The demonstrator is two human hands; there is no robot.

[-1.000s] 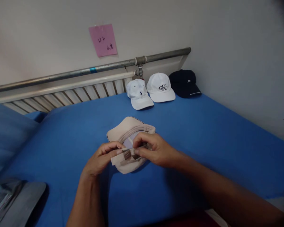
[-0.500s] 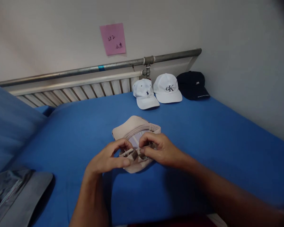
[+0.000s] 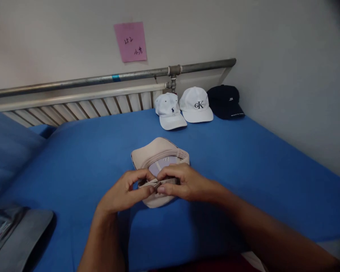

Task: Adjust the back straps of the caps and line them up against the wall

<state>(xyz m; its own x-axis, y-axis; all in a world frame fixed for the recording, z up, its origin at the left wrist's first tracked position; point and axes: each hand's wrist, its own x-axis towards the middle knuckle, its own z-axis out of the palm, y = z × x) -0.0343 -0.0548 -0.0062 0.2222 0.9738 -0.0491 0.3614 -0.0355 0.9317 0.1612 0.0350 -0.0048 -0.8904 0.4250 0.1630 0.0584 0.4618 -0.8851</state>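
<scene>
A pink sheet (image 3: 130,30) on the far wall (image 3: 187,34) reads "252" above handwritten characters (image 3: 138,51); a far white cap (image 3: 197,96) bears "CK"; the black cap (image 3: 222,96) to its right has lettering (image 3: 237,115) too small to read.

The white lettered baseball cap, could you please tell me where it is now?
In the head view, the white lettered baseball cap sits right of centre on the blue surface, between the other white cap and the black cap.

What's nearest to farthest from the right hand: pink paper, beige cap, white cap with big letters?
1. Beige cap, touching the right hand.
2. Lettered white cap, farther back on the blue surface.
3. Pink paper, up on the wall, left.
</scene>
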